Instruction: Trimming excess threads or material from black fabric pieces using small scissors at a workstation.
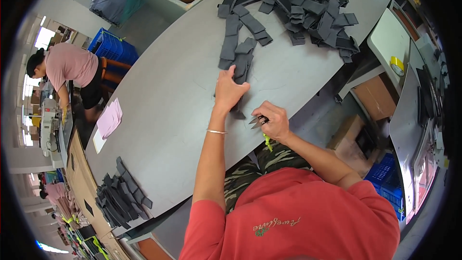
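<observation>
My left hand point(231, 89) is closed on a dark grey fabric strip point(244, 54) lying on the grey table point(168, 101); part of the strip is hidden under the palm, and its lower end hangs out beside my wrist. Close by on the right, my right hand point(274, 121) grips small black thread snips point(259, 121), blades pointing left toward the strip. A yellow-green ribbon point(267, 141) dangles below that hand. More strips point(230, 38) trail from the fabric to a large loose heap of dark grey folded pieces point(313, 12) at the far end.
A neater stack of grey strips point(122, 197) sits at the near left table corner. Pink papers point(109, 119) lie by the left edge. Beyond that edge a co-worker point(72, 67) bends over a machine. To the right stand cardboard boxes point(375, 96) and a blue crate point(385, 178).
</observation>
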Demonstrator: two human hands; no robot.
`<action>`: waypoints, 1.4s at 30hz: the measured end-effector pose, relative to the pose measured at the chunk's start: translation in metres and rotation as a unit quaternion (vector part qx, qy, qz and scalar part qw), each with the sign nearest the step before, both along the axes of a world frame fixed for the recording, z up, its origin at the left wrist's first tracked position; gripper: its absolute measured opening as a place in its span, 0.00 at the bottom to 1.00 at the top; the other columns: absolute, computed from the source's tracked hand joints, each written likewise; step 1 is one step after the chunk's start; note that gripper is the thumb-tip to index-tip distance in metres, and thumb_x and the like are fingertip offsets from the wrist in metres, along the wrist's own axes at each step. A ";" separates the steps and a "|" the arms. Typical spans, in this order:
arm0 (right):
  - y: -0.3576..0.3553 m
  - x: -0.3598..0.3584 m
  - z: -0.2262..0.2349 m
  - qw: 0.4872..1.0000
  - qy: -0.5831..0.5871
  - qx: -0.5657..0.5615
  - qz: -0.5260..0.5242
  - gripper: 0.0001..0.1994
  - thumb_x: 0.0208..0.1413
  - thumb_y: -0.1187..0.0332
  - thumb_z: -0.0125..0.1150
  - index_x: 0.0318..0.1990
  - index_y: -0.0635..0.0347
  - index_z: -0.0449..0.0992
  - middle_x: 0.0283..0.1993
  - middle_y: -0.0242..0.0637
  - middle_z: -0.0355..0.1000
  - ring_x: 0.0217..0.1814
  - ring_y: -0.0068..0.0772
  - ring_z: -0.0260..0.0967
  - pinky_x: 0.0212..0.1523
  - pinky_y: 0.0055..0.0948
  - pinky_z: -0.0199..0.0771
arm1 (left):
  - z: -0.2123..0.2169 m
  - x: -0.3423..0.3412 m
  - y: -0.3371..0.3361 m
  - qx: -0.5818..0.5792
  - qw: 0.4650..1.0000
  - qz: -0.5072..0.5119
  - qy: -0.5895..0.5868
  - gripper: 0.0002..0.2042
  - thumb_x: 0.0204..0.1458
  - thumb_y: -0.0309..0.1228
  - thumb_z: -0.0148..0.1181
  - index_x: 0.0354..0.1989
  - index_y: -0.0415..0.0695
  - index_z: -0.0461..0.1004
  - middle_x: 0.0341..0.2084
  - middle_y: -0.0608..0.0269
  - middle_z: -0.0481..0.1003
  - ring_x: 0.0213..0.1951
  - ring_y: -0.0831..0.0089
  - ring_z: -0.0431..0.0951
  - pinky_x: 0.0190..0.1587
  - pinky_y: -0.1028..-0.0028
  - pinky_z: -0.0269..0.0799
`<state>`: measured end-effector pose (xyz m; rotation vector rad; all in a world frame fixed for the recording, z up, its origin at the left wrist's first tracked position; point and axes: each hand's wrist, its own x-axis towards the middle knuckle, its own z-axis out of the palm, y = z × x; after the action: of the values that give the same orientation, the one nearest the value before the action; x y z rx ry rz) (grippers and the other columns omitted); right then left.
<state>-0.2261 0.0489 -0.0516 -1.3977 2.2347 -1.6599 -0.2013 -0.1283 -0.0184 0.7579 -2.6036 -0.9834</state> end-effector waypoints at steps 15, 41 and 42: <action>0.003 -0.012 0.020 0.994 -0.105 0.030 -0.008 0.17 0.36 0.81 0.56 0.36 0.54 0.78 0.28 0.34 0.72 0.27 0.35 0.70 0.29 0.28 0.69 | 0.002 0.106 0.026 0.769 0.540 0.100 0.327 0.19 0.46 0.30 0.48 0.47 0.37 0.68 0.37 0.53 0.71 0.39 0.57 0.75 0.52 0.50 0.69; -0.103 -0.049 0.036 0.917 0.391 0.074 0.005 0.08 0.42 0.70 0.64 0.33 0.51 0.79 0.26 0.27 0.67 0.35 0.30 0.66 0.33 0.32 0.56 | -0.023 0.125 0.035 0.705 0.634 0.118 0.293 0.25 0.61 0.52 0.41 0.43 0.40 0.70 0.32 0.61 0.73 0.29 0.70 0.75 0.30 0.71 0.75; -0.104 -0.048 0.036 0.918 0.390 0.075 0.011 0.07 0.42 0.70 0.64 0.32 0.51 0.78 0.26 0.27 0.67 0.35 0.29 0.66 0.33 0.32 0.56 | -0.022 0.124 0.036 0.703 0.639 0.129 0.284 0.25 0.61 0.52 0.41 0.43 0.40 0.70 0.32 0.61 0.73 0.29 0.70 0.75 0.30 0.71 0.74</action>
<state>-0.2745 -0.0553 -0.0155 -2.3183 2.5837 -0.9611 -0.0769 -0.0924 -0.0406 0.7725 -0.7418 -2.5288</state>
